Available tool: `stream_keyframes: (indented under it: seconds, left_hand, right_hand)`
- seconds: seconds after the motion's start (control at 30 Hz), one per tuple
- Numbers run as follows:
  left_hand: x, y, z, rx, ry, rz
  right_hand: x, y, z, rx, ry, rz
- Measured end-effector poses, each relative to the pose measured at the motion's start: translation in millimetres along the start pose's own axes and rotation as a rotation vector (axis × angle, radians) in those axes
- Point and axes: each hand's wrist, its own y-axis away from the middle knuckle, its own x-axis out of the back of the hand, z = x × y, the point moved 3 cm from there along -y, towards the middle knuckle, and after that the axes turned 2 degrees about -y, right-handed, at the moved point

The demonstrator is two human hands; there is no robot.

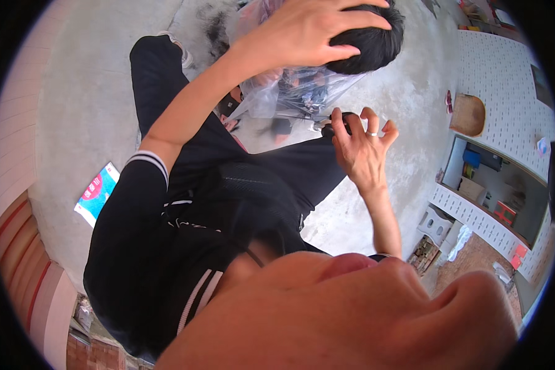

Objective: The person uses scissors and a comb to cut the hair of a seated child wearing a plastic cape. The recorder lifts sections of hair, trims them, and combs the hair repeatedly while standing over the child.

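My left hand (312, 34) lies with spread fingers against the short black hair (372, 44) of a person in front of me. A clear plastic cape (263, 95) covers that person's shoulders and hangs in folds over the body. Below the head, near my right knee, my right hand (363, 143) grips a black-handled tool (328, 131) with a bright metal part. The fingers partly hide it, so I cannot tell scissors from a clipper. A ring (371, 134) is on one finger of this hand. My black trousers (159, 78) spread to both sides of the person.
Dark hair clippings (216, 30) lie on the concrete floor (92, 88). A printed blue and pink packet (102, 187) is beside my left arm. To the right are a wooden seat (468, 115), a white patterned wall (499, 69) and a recess (485, 185) holding several objects.
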Motion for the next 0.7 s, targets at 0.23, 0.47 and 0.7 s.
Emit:
stream_keyframes:
  seconds: [0.23, 0.47, 0.7]
  left_hand:
    - [-23, 106, 2, 0.089, -0.087, -0.363]
    - [29, 37, 37, 0.018, -0.105, -0.306]
    - [-43, 62, -4, -0.003, -0.203, -0.205]
  right_hand:
    - [-48, 52, -13, -0.47, -0.371, 0.11]
    - [-121, 89, -37, -0.737, -0.457, 0.185]
    - [-142, 74, -62, -0.826, -0.601, 0.285]
